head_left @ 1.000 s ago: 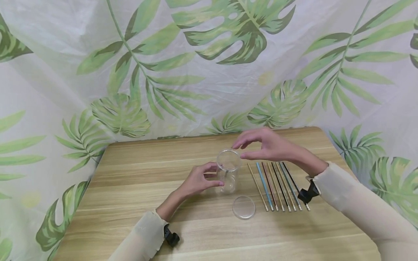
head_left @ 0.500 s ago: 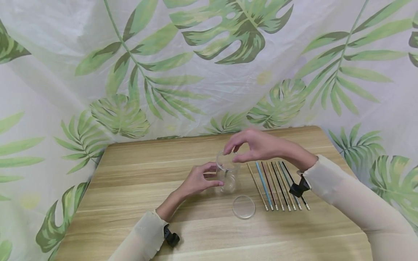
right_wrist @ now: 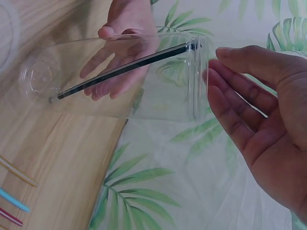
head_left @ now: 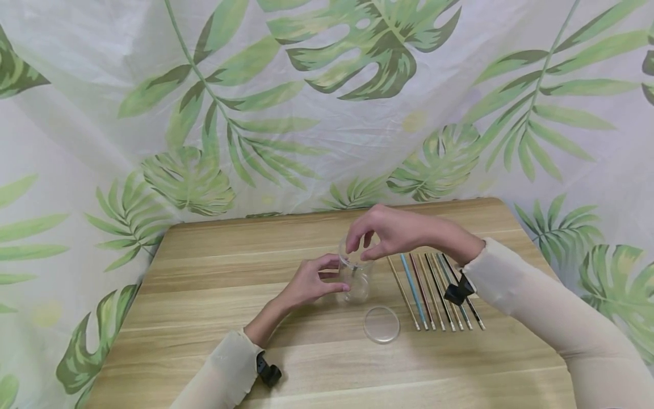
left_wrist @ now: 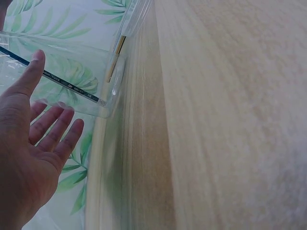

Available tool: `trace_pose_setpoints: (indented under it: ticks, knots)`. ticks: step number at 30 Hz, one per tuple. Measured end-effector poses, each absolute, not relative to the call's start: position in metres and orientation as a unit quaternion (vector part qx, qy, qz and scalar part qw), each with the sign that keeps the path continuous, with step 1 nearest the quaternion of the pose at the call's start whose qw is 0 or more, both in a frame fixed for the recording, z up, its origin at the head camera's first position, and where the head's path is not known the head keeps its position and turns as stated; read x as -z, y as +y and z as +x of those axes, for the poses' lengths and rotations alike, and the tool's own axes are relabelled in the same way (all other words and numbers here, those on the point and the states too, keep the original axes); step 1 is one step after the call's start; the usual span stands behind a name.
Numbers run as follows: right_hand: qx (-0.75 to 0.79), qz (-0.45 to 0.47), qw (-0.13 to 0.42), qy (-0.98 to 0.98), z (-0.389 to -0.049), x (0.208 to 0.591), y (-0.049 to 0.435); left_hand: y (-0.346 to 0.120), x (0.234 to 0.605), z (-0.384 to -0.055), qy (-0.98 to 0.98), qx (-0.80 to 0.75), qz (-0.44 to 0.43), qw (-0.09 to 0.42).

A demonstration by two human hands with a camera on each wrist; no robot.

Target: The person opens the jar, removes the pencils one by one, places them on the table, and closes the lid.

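Observation:
My left hand [head_left: 309, 282] holds a clear plastic jar [head_left: 356, 287] from its left side, the thumb in front and the fingers behind. The jar stands upright on the table. One dark pencil [right_wrist: 124, 70] leans inside it, eraser end at the bottom, as the left wrist view shows. My right hand [head_left: 393, 232] is over the jar's mouth, thumb and fingers bent downward at the rim. In the right wrist view its fingertips are beside the rim, close to the pencil's top, with a gap between thumb and fingers. Whether they touch the rim is unclear.
A clear round lid [head_left: 381, 325] lies in front of the jar. To its right, several pencils [head_left: 434, 292] lie in a row, partly under the right forearm. The wooden table [head_left: 214, 284] ends at a leaf-patterned cloth [head_left: 276, 142] behind.
My right hand has moved left and slightly down, from beside the jar's rim to over its mouth, with its fingers bending more downward. The left hand and jar have stayed put.

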State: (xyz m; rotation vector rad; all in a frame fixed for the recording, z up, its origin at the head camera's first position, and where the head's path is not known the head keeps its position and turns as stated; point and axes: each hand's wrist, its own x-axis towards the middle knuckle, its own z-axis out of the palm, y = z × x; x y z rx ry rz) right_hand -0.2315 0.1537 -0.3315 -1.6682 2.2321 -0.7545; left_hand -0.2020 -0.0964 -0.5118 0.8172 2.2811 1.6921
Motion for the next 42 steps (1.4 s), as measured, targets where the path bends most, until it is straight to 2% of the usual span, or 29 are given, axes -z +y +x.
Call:
trace_pose_setpoints:
  ticks: [7,20,42]
  knots:
    - [0.263,-0.566,0.158,0.765,-0.235,0.336,0.150,-0.096,0.511,-0.202,0.764,-0.576,0.275,0.095]
    - [0.289,-0.568,0.183,0.749,-0.242,0.344,0.147,-0.097,0.510,-0.203,0.773,-0.564,0.277,0.090]
    - [0.300,-0.547,0.153,0.767,-0.238,0.353,0.141,-0.096,0.513,-0.203,0.766,-0.575,0.275,0.089]
